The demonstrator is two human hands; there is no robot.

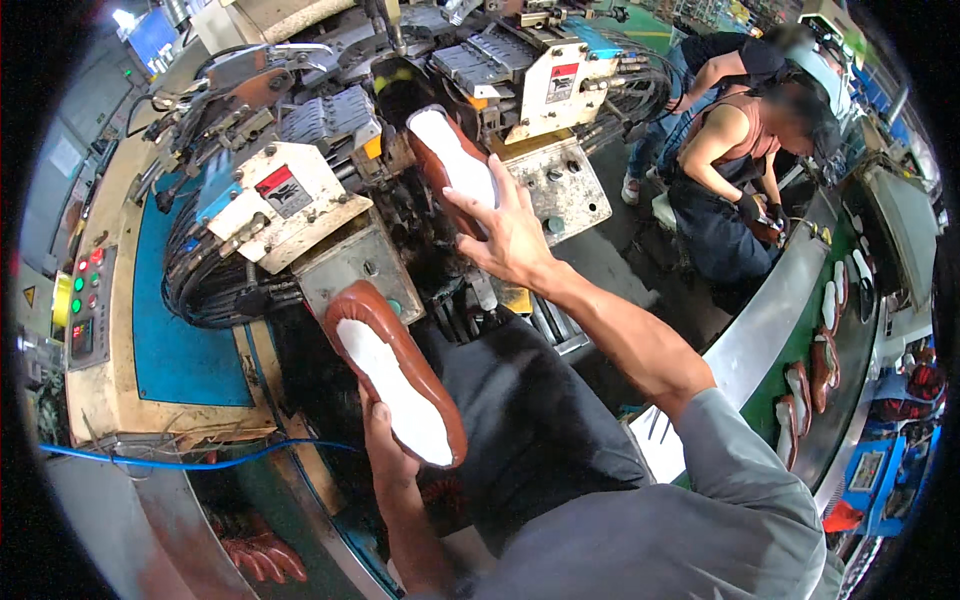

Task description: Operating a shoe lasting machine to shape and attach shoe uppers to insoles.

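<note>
My left hand (383, 440) grips a brown shoe upper on its last (395, 372), sole side up with a white insole showing, held low in front of the machine. My right hand (505, 232) reaches forward with fingers spread and rests on a second brown shoe (452, 163), also white insole up, which sits in the jaws at the middle of the lasting machine (330, 190).
A control panel with coloured buttons (88, 305) is on the machine's left side, a blue hose (180, 462) below it. At right, a curved conveyor (800, 300) carries several brown shoes (822, 365). Two other people (740, 170) work beside it.
</note>
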